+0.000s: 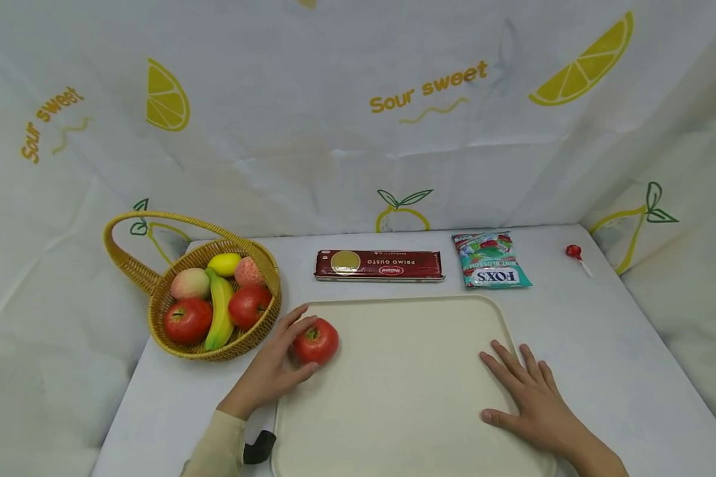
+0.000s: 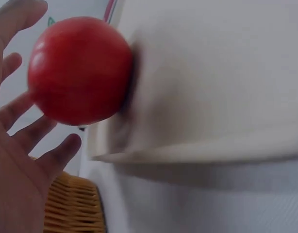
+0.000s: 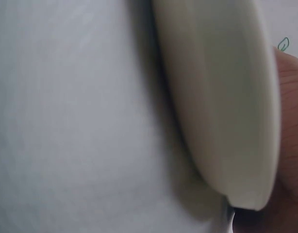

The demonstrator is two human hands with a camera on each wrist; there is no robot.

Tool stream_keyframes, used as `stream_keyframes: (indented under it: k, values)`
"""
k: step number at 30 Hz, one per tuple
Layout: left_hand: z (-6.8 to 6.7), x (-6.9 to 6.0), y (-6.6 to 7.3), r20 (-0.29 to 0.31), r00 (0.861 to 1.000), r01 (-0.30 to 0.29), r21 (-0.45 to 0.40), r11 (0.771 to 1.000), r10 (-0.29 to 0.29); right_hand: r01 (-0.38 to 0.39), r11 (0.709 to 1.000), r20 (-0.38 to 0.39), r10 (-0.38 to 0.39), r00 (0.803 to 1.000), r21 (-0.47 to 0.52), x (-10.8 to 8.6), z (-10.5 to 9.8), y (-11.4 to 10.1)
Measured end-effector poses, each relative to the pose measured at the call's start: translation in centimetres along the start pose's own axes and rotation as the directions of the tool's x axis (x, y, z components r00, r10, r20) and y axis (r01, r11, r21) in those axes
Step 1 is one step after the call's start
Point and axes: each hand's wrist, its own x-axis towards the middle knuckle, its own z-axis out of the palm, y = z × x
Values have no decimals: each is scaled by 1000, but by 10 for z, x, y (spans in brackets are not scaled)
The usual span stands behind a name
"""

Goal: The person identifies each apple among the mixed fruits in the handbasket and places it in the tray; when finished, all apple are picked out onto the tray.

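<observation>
A red apple (image 1: 316, 341) sits at the left end of a cream tray (image 1: 406, 384), near its far left corner. My left hand (image 1: 271, 368) is beside this apple, thumb on the near side and fingers reaching round the far side. In the left wrist view, those fingers are spread and loosely bent about the apple (image 2: 81, 70); a firm grip does not show. Over the tray's right rim lies my right hand (image 1: 531, 401), its fingers spread and holding nothing. The right wrist view shows mostly the tray's rim (image 3: 236, 111), with part of that hand behind it.
Left of the tray stands a wicker basket (image 1: 155, 321) with a tall handle, holding apples, a banana, a lemon and peach-like fruits. Behind the tray lie a dark red spaghetti pack (image 1: 388, 265) and a green candy bag (image 1: 492, 262). A red lollipop (image 1: 575, 253) lies at the far right.
</observation>
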Motion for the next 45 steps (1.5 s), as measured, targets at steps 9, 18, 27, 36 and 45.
stream_keyframes:
  k: [9, 18, 27, 36, 45]
  values:
    - [-49, -9, 12, -67, 993, -92, 54, 994, 96, -3, 1000, 1, 3, 1000, -8, 0, -1, 3]
    - [-108, -27, -7, -186, 977, -87, 111, 990, 107, -9, 1000, 7, 9, 1000, 9, -2, 2, 2]
    - [-148, -40, -39, -244, 969, 70, 139, 988, -35, -38, 999, 39, 38, 999, 11, -1, -2, -2]
    - [-155, -42, -53, -173, 975, 173, 213, 962, -137, -24, 999, 26, 23, 999, 25, 1, -2, -1]
    - [-155, -41, -63, -124, 983, 166, 291, 942, -135, -20, 999, 14, 19, 1000, 33, -1, -3, -2]
